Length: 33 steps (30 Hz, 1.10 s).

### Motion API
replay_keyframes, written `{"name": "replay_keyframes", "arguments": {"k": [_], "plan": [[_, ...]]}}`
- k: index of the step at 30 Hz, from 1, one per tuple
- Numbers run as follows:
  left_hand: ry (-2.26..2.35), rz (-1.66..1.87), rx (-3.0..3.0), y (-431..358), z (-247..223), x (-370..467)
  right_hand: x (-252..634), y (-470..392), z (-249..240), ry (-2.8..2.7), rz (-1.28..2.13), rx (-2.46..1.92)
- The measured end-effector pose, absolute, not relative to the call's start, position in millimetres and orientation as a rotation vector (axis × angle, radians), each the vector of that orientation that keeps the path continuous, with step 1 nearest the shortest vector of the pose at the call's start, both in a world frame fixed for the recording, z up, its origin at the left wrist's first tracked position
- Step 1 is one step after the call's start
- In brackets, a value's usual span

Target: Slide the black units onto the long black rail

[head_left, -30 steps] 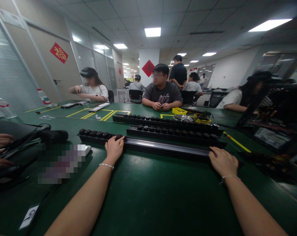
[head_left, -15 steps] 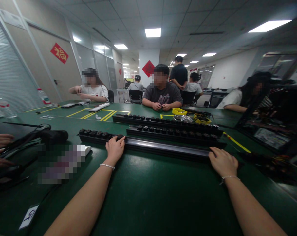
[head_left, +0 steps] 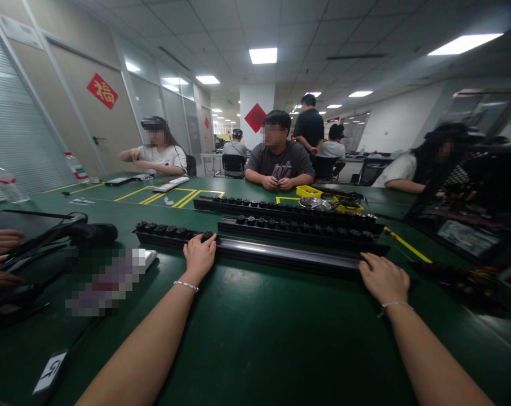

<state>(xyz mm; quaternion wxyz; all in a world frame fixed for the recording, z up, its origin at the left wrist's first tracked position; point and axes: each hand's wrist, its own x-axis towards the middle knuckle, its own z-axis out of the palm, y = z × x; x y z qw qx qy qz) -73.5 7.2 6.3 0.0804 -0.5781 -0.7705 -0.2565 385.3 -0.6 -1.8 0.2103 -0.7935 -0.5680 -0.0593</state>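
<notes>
A long black rail [head_left: 280, 252] lies across the green table in front of me, its middle and right stretch bare and shiny. Small black knobbed parts [head_left: 164, 229] stand in a row along its left end. My left hand [head_left: 199, 256] is closed around the rightmost small black part [head_left: 207, 235], which shows just above the fingers. At the rail's right end, my right hand [head_left: 384, 276] grips the rail with bent fingers, and its thumb side covers the tip. Two more black rails, a nearer one [head_left: 301, 234] and a farther one [head_left: 238, 208], carry similar parts behind.
Beyond the rails are a metal dish [head_left: 314, 204] and a yellow bin [head_left: 309, 192]. A phone-like slab [head_left: 149, 259] and a black headset-like device [head_left: 90, 234] lie left, near another person's hands [head_left: 1, 242]. A dark frame [head_left: 458, 208] stands right. People sit across the table.
</notes>
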Motion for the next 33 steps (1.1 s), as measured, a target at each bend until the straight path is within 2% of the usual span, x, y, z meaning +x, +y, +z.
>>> {"name": "replay_keyframes", "arguments": {"k": [33], "plan": [[-2.291, -0.721, -1.767, 6.4, 6.8, -69.3, 384.0, -0.3, -2.7, -1.559, -0.19, -2.206]]}}
